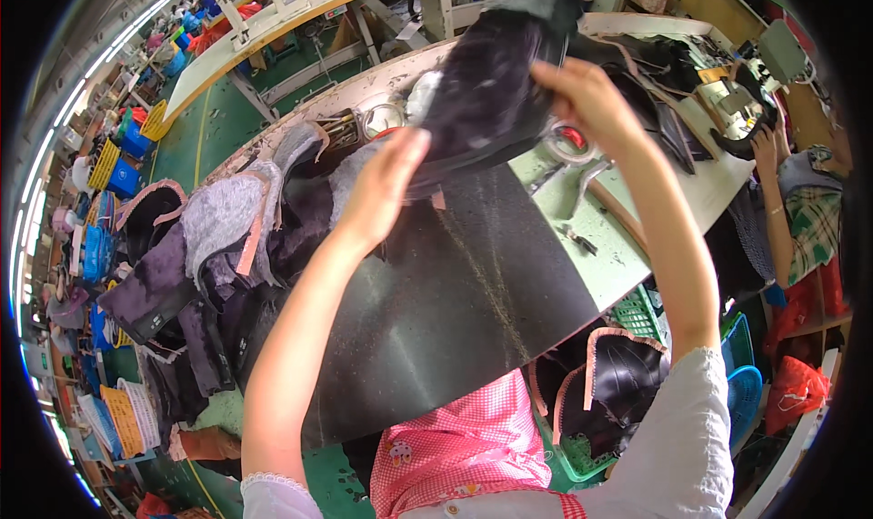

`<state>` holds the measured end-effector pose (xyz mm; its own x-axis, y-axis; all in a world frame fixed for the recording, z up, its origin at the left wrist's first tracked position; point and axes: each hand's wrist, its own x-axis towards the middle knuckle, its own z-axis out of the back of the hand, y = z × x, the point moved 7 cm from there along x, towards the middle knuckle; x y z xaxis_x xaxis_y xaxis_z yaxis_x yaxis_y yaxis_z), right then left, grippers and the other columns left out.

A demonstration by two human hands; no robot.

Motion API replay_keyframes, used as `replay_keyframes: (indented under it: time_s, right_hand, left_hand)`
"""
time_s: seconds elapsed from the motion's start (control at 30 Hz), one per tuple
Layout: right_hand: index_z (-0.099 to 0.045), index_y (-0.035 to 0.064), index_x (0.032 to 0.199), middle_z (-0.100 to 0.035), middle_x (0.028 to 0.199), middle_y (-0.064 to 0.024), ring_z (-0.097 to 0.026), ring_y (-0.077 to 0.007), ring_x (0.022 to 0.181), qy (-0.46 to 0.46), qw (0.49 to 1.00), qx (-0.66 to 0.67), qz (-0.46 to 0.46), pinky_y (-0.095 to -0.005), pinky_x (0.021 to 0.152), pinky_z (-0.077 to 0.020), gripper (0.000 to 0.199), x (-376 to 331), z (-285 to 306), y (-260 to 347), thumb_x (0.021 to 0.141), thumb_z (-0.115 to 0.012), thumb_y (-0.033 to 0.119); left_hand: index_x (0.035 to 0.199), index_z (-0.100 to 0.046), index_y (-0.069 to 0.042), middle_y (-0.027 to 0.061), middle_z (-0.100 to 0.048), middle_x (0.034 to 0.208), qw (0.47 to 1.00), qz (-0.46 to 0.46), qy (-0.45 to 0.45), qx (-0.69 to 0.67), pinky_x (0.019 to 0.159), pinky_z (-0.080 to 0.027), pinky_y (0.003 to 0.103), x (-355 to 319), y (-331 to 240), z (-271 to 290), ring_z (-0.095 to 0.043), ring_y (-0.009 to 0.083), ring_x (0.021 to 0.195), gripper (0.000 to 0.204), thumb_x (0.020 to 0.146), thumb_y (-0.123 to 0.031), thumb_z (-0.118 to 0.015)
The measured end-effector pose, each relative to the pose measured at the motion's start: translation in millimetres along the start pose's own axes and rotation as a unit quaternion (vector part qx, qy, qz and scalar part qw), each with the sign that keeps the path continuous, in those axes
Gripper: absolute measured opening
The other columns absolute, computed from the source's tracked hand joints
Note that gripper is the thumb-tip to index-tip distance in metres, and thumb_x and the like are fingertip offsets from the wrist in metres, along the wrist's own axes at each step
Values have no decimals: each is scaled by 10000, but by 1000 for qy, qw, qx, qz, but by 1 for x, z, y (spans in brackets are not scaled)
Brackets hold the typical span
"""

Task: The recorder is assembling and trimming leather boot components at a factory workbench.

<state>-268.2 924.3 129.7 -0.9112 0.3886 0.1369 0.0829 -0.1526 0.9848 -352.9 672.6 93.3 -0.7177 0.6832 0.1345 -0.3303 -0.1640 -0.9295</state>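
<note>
Both hands are up off the bench with a dark shoe upper (491, 83) lifted between them. The left hand (382, 187) is flattened against its lower near edge, palm pressed to the material, thumb side hidden behind it; the right hand (587, 101) pinches the upper's far right edge, fingers curled closed over the rim. So the piece hangs in the air, held by both, tilted away from the person, its pale lining showing just left of the left hand's fingertips.

Directly below the grip lies a large black rubber mat (464, 301) spread on the workbench (627, 246). Left of the left forearm, a heap of grey and black fleecy uppers with pink edging (209, 237) waits. Just under the right wrist sit a roll of tape (568, 142) and a metal hand tool (587, 178). Beyond the right elbow, another person's hand (768, 146) works at a neighbouring machine.

It looks like the inspecting or turning stage, the upper being checked before it goes down. Lowering it onto the mat would call for the right pinch to stay firm while the left hand slides under to support it.
</note>
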Motion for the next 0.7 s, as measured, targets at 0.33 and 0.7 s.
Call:
replay_keyframes:
  time_s: [0.33,0.7]
  right_hand:
    - [-615,49,1159,-673,1059,-69,-638,-169,946,582,812,-52,-11,-298,793,-512,273,-292,-172,-20,937,-581,203]
    - [-394,157,1421,-431,1397,-161,-399,-357,1284,279,856,-377,217,-485,1066,-299,827,-263,-169,-13,715,-783,343]
  left_hand:
    - [1357,-468,3,62,-575,1241,932,281,224,54,973,-447,281,-199,47,101,-547,130,1110,608,802,12,-719]
    - [1316,-551,-154,128,-570,1222,923,370,-59,88,776,-544,330,-344,82,196,-594,201,1055,499,840,-140,-703]
